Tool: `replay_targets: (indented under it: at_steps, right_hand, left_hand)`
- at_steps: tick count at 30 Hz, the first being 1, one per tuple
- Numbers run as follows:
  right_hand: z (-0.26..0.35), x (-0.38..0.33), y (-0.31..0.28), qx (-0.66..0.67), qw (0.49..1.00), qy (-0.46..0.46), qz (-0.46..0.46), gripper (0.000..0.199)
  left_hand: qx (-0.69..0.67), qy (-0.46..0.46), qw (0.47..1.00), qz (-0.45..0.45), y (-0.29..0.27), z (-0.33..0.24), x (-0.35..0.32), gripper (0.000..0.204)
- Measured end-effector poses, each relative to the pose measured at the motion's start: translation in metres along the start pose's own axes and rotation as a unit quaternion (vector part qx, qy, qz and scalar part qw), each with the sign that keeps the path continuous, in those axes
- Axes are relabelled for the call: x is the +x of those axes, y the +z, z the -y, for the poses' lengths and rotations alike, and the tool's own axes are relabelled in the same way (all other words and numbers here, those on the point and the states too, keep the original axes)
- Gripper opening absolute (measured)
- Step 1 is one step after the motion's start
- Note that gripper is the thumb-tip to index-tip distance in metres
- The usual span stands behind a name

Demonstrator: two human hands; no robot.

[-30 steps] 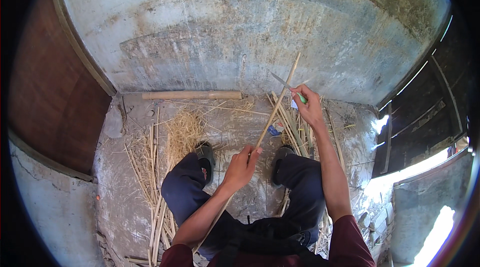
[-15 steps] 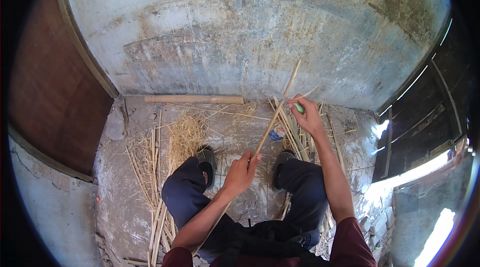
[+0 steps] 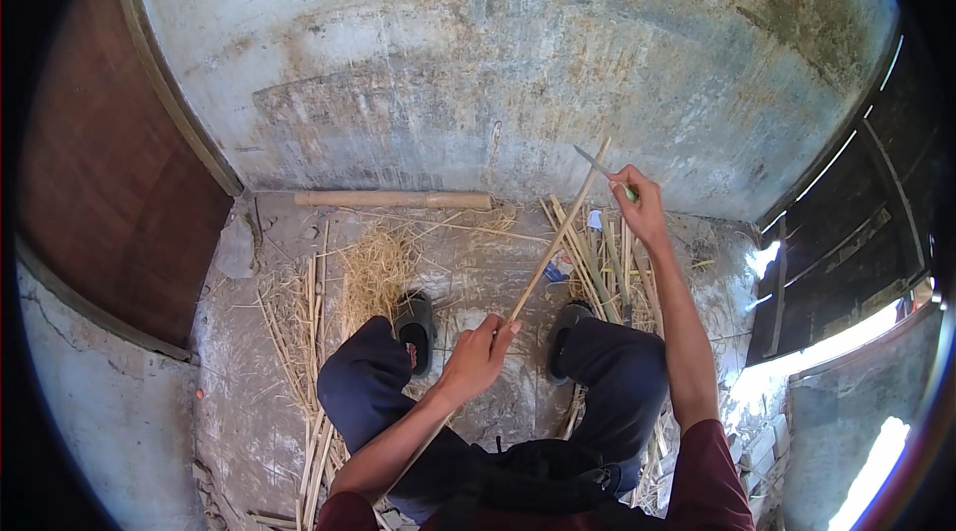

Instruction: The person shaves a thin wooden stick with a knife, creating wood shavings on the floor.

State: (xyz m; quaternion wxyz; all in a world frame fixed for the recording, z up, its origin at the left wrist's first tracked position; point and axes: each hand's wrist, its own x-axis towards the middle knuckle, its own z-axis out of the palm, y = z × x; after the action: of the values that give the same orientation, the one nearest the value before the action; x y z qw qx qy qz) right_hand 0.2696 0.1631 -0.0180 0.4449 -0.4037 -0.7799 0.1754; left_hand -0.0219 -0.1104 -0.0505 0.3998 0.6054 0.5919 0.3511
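Stick [image 3: 551, 250], gripped by fingers of left hand [image 3: 476, 360]; knife [image 3: 604, 170], gripped by fingers of right hand [image 3: 639, 204], now nearer stick's tip, curled shaving gone, that cut apparently finished.

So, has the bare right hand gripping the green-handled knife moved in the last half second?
Yes: against the long, pale bamboo pole, the right hand shifted rightward and up the picture.

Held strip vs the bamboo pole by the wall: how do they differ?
The strip is slender; the pole is thicker. The strip is held aslant in the left hand; the pole lies on the floor along the foot of the wall. Both are long and pale tan.
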Motion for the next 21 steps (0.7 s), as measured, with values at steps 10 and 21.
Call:
replay_targets:
  at_steps: [10,21]
  right_hand:
    - [-0.002,0.006,0.006,-0.030,0.998,0.052,-0.011,0.011]
    - [-0.085,0.007,-0.005,0.542,0.704,0.456,0.053,0.011]
  left_hand:
    - [0.015,0.004,1.000,-0.023,-0.001,0.010,-0.005,0.041]
    - [-0.124,-0.057,0.991,0.003,-0.011,0.020,0.023,0.056]
